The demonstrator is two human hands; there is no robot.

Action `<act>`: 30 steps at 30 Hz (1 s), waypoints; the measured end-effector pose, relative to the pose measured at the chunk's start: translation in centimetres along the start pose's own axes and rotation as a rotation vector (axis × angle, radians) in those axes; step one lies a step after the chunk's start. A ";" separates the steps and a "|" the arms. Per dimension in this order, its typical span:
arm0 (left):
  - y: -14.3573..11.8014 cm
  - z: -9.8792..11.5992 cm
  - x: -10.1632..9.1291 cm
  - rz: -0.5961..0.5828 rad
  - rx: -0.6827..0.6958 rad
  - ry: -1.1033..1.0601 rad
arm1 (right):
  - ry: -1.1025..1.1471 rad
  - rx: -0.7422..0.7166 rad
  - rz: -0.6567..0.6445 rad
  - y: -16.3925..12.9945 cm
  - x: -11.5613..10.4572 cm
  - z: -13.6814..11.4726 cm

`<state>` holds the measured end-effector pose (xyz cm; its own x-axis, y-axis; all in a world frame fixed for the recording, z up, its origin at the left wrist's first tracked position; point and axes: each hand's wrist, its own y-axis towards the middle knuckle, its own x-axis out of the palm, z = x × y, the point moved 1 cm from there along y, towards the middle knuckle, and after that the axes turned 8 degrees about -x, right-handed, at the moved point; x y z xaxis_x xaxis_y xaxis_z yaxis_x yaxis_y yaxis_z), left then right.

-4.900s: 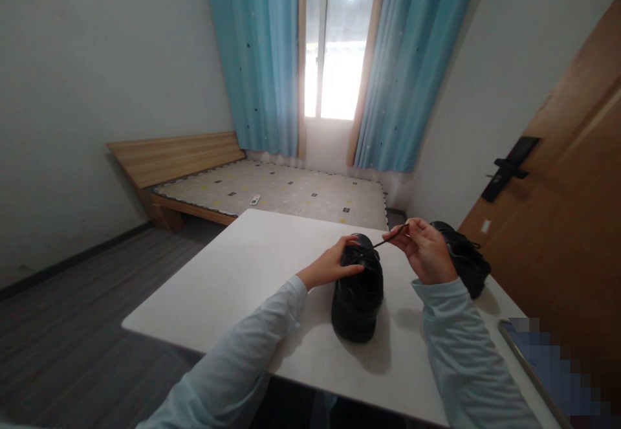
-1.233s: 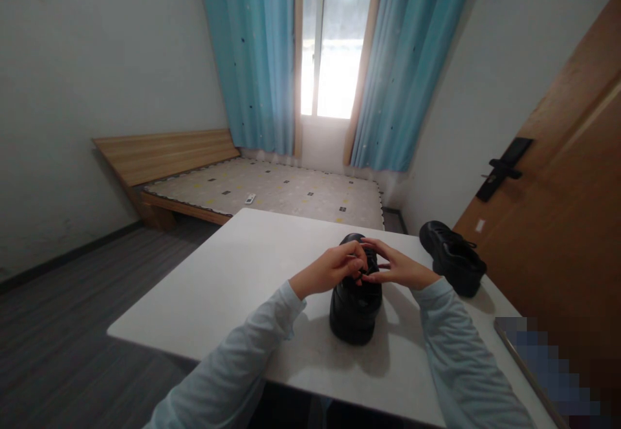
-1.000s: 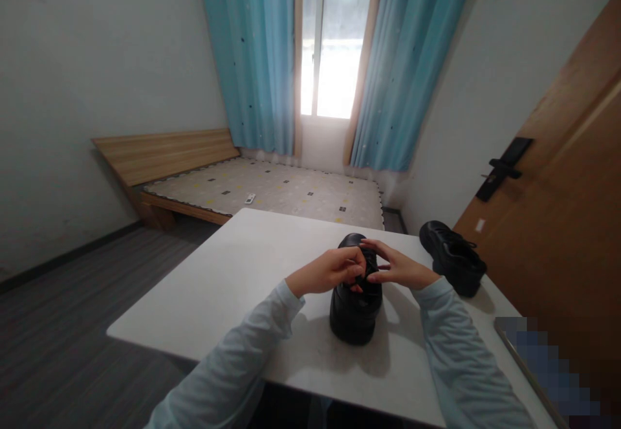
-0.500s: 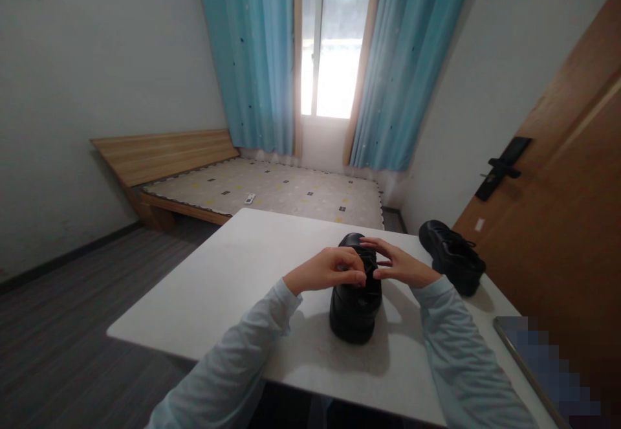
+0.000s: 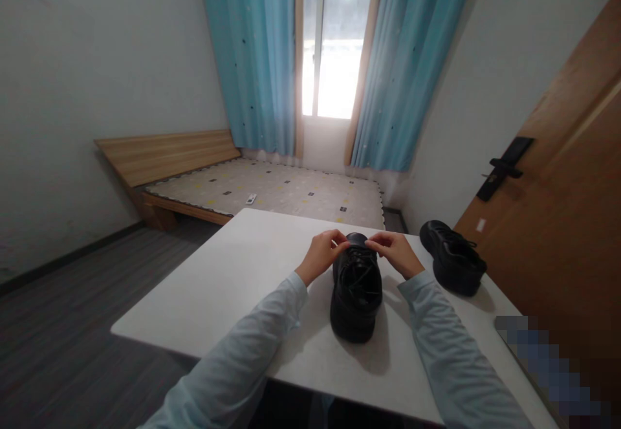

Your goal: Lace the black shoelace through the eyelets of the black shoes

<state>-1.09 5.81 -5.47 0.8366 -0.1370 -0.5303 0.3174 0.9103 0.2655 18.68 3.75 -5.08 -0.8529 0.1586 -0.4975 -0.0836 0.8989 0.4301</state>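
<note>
A black lace-up shoe (image 5: 356,312) stands on the white table (image 5: 233,286), toe pointing away from me, its heel and dark opening towards me. Black shoelaces (image 5: 361,262) criss-cross its front. At the left of the lowest lacing, near the toe, my left hand (image 5: 324,251) is closed in a pinch. My right hand (image 5: 394,251) pinches at the opposite side, thumb and forefinger together. Both pinches appear to be on the lace, though the strand between the fingertips is too small to see clearly.
A second black shoe (image 5: 453,257) sits by the table's right edge, with a flat, pixelated object (image 5: 538,364) nearer me. Beyond the table is a bed (image 5: 281,186) with a small white device (image 5: 251,199) on it. A wooden door (image 5: 557,222) is at the right.
Both hands have moved forward from above the shoe's opening to the lower laces near the toe. My right hand's spread fingers have closed into a pinch. The shoe has stayed in place.
</note>
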 end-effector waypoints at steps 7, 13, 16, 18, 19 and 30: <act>0.2 -0.2 0.9 -0.036 -0.034 -0.034 | 0.079 0.047 -0.056 0.2 0.4 -1.2; 0.9 -1.3 1.8 -0.079 -0.050 -0.106 | 0.058 0.058 -0.137 0.4 0.3 -0.8; 0.9 -1.4 1.9 -0.082 -0.040 -0.093 | 0.005 0.039 -0.142 0.4 0.3 -0.6; 0.9 -1.4 1.9 -0.071 -0.030 -0.074 | -0.013 0.029 -0.141 0.4 0.3 -0.4; 0.8 -1.3 1.8 -0.065 -0.027 -0.063 | -0.015 0.026 -0.140 0.4 0.2 -0.4; 1.0 -2.2 1.7 -0.077 -0.113 -0.053 | -0.014 0.070 -0.116 0.1 -0.2 0.6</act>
<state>-0.31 7.35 -7.84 0.8351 -0.2261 -0.5014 0.3319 0.9341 0.1315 19.15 4.01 -5.38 -0.8325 0.0569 -0.5512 -0.1448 0.9378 0.3155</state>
